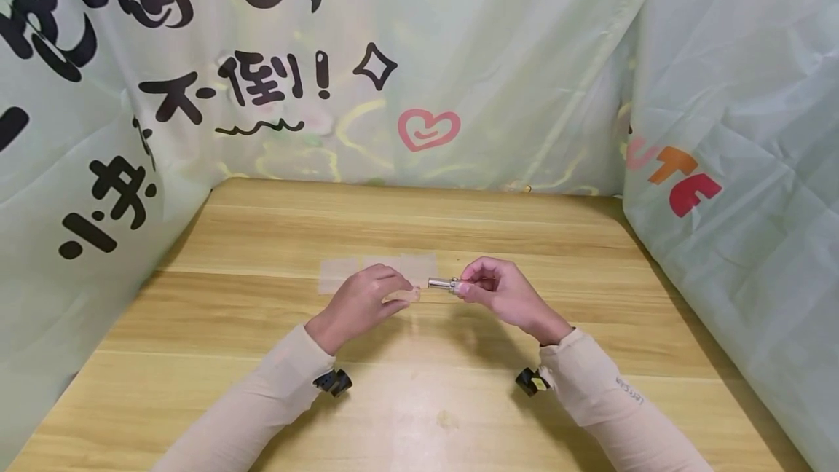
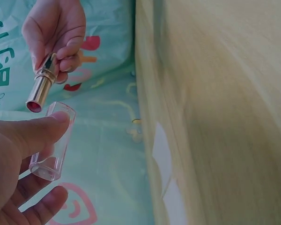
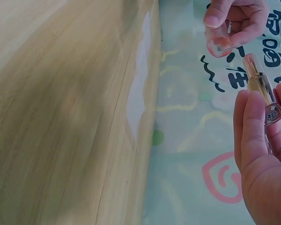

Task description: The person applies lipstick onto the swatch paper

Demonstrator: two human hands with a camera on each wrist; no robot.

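A lipstick with a shiny metallic tube (image 1: 442,284) is pinched by my right hand (image 1: 507,293), its open end pointing left. In the left wrist view the lipstick (image 2: 40,89) shows a dark red tip inside the tube's mouth. My left hand (image 1: 367,301) holds a clear, see-through lipstick cap (image 2: 54,145) between thumb and fingers. A small gap separates the cap from the lipstick. The right wrist view shows the lipstick's round base label (image 3: 271,115) near the right fingers, with the clear cap (image 3: 218,43) in the left hand beyond it.
Pale translucent strips (image 1: 337,277) lie flat on the wooden table (image 1: 419,221) behind the hands. A printed fabric sheet (image 1: 524,79) walls in the back and both sides. Black wrist cameras (image 1: 334,382) sit at both sleeve cuffs.
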